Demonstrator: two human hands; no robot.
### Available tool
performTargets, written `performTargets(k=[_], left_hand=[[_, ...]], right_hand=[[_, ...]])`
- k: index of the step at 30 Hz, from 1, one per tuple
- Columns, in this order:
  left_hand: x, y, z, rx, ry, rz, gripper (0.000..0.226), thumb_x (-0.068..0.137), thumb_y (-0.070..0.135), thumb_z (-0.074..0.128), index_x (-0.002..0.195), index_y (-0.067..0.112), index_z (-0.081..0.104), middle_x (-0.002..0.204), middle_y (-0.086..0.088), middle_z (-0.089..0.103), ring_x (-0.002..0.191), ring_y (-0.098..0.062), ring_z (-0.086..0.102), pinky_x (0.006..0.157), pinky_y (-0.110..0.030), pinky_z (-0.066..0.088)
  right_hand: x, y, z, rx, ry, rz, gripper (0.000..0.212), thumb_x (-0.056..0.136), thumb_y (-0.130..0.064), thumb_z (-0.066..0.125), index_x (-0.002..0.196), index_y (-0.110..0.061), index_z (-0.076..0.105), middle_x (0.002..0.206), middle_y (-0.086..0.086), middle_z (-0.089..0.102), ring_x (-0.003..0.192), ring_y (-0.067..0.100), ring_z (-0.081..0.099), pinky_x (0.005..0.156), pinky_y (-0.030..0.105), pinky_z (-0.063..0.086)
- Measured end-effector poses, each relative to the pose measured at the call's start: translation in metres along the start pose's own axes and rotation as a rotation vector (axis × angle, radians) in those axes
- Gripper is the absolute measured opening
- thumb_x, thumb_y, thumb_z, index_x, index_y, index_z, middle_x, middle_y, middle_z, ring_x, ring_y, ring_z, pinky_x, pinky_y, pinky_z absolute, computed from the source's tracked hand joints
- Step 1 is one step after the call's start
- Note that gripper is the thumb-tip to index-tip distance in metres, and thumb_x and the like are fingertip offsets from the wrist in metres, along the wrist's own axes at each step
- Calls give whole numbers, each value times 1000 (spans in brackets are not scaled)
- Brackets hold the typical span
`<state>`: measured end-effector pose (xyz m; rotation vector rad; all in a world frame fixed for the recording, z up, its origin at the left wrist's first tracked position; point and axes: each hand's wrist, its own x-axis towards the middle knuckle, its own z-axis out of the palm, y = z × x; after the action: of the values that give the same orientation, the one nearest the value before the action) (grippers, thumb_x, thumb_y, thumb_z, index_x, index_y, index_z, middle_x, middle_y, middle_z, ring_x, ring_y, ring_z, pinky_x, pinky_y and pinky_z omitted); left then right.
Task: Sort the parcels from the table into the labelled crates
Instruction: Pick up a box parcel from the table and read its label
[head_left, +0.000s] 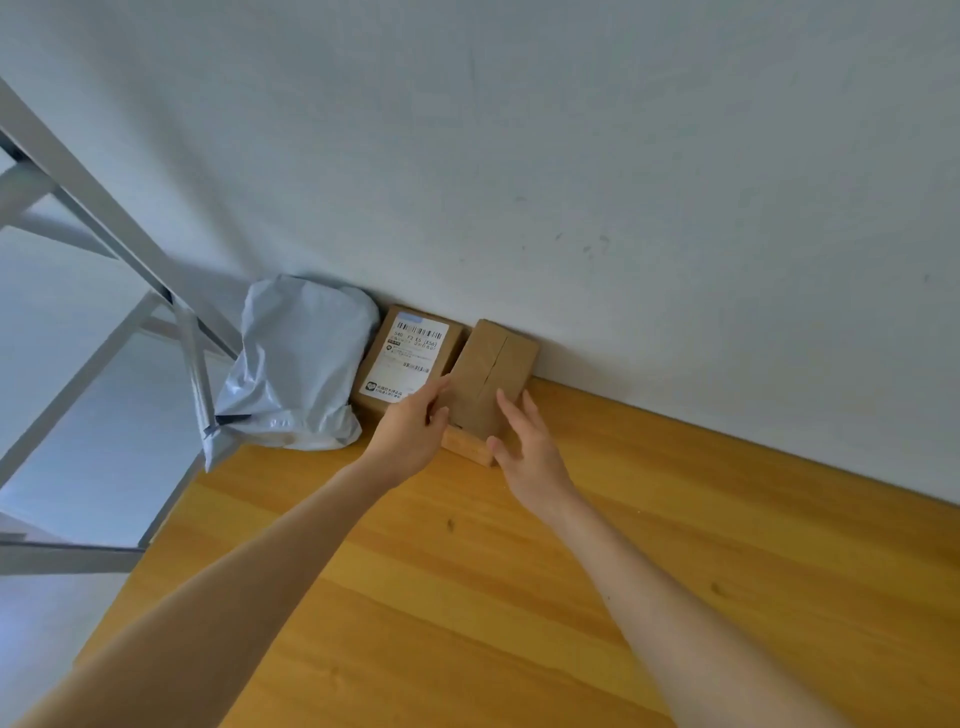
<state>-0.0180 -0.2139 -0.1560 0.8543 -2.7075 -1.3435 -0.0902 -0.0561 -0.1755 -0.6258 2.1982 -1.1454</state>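
cardboard box (493, 364), plain and taped, sits against the wall (571, 156) on the wooden counter (623, 571); left grip (410, 441) grasps its left edge, right grip (530, 452) rests released, straight-fingered, on it.

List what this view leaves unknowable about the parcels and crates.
Crates: outside the head view's frame.
Labelled box: print too small to read; the left hand covers one corner.
Plain box: no label shows; its other faces are hidden.
Pale block under it: mostly hidden by the box and the right hand.
Mailer: no label side shows.
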Motion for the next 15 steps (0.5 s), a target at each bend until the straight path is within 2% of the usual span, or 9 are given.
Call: performTargets(k=[1, 2, 4, 7, 10, 12, 15], left_hand=[[1, -1, 1, -22, 12, 19, 46, 100, 12, 43, 145, 22, 40, 132, -1, 57, 91, 12, 50, 67, 0, 39], [1, -1, 2, -41, 21, 38, 45, 99, 7, 41, 142, 22, 43, 128, 0, 60, 88, 13, 50, 67, 1, 40], [0, 0, 5, -49, 33, 80, 47, 97, 0, 38, 137, 21, 50, 126, 3, 61, 105, 4, 55, 78, -1, 38], [-1, 2, 14, -72, 52, 96, 43, 96, 1, 44, 133, 20, 54, 123, 5, 63, 114, -9, 57, 87, -16, 44], [2, 6, 24, -149, 48, 50, 40, 96, 10, 53, 135, 20, 51, 122, 4, 64, 114, -12, 58, 93, -29, 50], [6, 9, 30, -206, 25, 2, 42, 95, 18, 56, 136, 19, 48, 123, 3, 63, 114, -13, 58, 91, -27, 49], [10, 10, 39, -208, -31, -85, 48, 97, 16, 54, 142, 15, 41, 134, -1, 56, 121, -17, 54, 87, -22, 43]], right_hand=[[0, 0, 2, 19, 5, 13, 59, 99, -24, 50, 151, -33, 23, 162, -2, 2, 148, 12, 2, 116, 30, 11], [-1, 0, 4, 38, 18, 25, 59, 99, -24, 51, 151, -31, 24, 162, 0, 4, 148, 12, 3, 118, 30, 11], [-4, 1, 4, 72, 47, 59, 59, 99, -25, 51, 151, -30, 25, 162, 1, 8, 148, 12, 4, 119, 31, 14], [-10, 2, -2, 90, 84, 108, 59, 99, -27, 51, 152, -29, 24, 159, 3, 17, 148, 16, 12, 119, 41, 24], [-14, 3, -10, 95, 114, 135, 59, 99, -29, 51, 152, -26, 25, 156, -2, 27, 142, 17, 29, 116, 39, 29], [-16, 3, -14, 144, 136, 161, 61, 98, -28, 53, 152, -24, 25, 156, -5, 28, 141, 15, 30, 115, 36, 30], [-17, 4, -19, 214, 170, 191, 60, 97, -30, 56, 151, -24, 29, 155, -7, 29, 143, 12, 25, 116, 35, 29]])
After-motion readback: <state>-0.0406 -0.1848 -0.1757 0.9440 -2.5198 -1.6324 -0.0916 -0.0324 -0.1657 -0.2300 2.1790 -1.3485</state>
